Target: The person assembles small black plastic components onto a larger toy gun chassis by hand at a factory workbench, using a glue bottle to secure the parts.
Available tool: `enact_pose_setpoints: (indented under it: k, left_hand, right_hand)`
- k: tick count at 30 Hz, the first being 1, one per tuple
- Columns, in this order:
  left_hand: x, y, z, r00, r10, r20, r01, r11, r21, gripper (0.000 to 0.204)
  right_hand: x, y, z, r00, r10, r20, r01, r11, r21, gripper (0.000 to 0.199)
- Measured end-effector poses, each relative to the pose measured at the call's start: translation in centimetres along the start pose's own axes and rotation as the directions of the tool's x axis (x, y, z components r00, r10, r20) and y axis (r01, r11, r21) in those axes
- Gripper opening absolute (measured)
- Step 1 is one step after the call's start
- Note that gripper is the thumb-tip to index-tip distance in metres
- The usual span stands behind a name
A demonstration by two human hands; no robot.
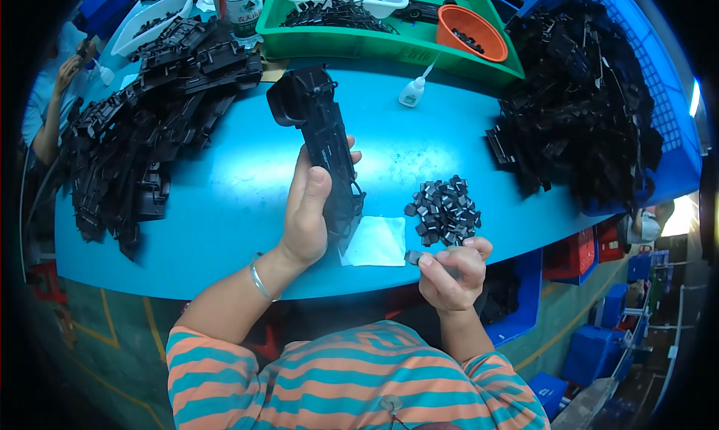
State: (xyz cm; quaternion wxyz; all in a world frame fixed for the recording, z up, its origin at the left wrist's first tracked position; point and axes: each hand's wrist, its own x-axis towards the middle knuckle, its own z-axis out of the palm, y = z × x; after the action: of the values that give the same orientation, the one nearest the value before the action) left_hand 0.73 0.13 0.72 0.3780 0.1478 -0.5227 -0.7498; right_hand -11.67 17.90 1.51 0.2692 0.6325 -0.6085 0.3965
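Observation:
My left hand (pixel 308 213) grips a long black plastic part (pixel 318 141) and holds it upright over the blue table (pixel 225 205), its hooked end pointing away from me. My right hand (pixel 451 271) pinches a small dark grey clip (pixel 413 258) between thumb and fingers at the table's near edge. Just beyond that hand lies a heap of small black clips (pixel 443 209). A white square pad (pixel 377 241) rests on the table between my hands.
A big stack of black plastic parts (pixel 142 138) covers the table's left. A blue crate (pixel 651 78) on the right is heaped with more. A green tray (pixel 359 40), an orange bowl (pixel 470 31), a small glue bottle (pixel 412 93) and another person's arm (pixel 52 108) are at the far side.

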Motion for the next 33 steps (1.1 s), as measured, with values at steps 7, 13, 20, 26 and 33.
enact_pose_setpoints:
  k: [7,13,20,26,33]
  left_hand:
    - [0.1,-0.1,0.0,1.0,0.011,-0.012,-0.011,1.0,0.003,0.064]
    - [0.2,0.2,0.3,1.0,-0.004,-0.014,0.004,1.0,-0.002,0.064]
    - [0.1,0.3,0.3,0.999,-0.025,-0.026,0.025,1.0,0.003,0.065]
    - [0.3,0.4,0.5,0.999,-0.03,-0.027,0.031,0.999,0.009,0.065]
    - [0.3,0.4,0.5,0.998,-0.049,-0.05,0.049,0.999,0.007,0.067]
  right_hand:
    - [-0.5,0.0,-0.8,0.998,-0.048,0.043,0.051,0.997,-0.06,0.041]
    - [-0.7,0.2,-0.9,0.998,-0.053,0.044,0.056,0.996,-0.068,0.039]
    - [0.0,0.5,-0.6,0.999,0.007,0.037,-0.007,1.0,-0.003,0.031]
    - [-0.4,0.3,-0.2,0.87,0.458,0.183,-0.493,0.79,0.366,0.02]
    - [-0.1,0.5,-0.1,0.34,0.82,0.461,-0.689,-0.117,0.716,0.017]
